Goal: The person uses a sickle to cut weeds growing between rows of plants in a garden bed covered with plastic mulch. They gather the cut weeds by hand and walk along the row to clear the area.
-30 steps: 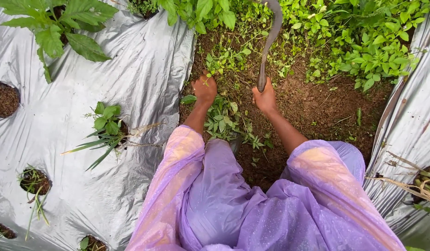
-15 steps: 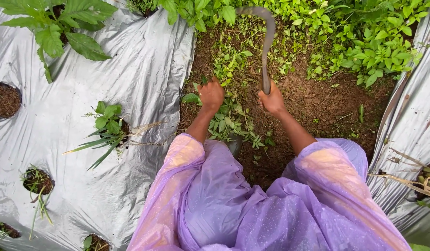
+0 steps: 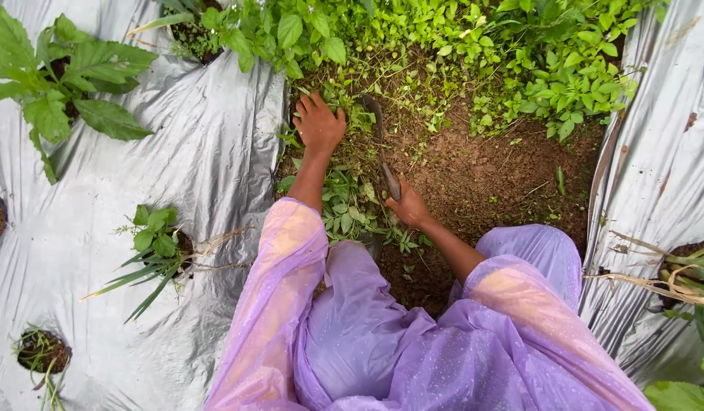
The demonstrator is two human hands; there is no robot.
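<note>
Between the plastic sheets: weedy soil strip point(image 3: 474, 175).
Sickle point(image 3: 382, 144): dropped from raised to 12 o'clock, blade now among weeds.
Right hand point(image 3: 407, 207): clenched on handle.
Left hand point(image 3: 319, 122): moved forward, spread over weeds point(image 3: 344, 205).

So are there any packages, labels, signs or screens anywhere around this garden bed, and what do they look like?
None in view: no package, label, sign or screen.
The nearest thing to packaging is the plain silver-grey plastic mulch sheet, wrinkled, unprinted, with round planting holes, on both sides of the brown soil strip.
The left hand rests on low green weeds; the right hand grips a curved dark-bladed sickle.
</note>
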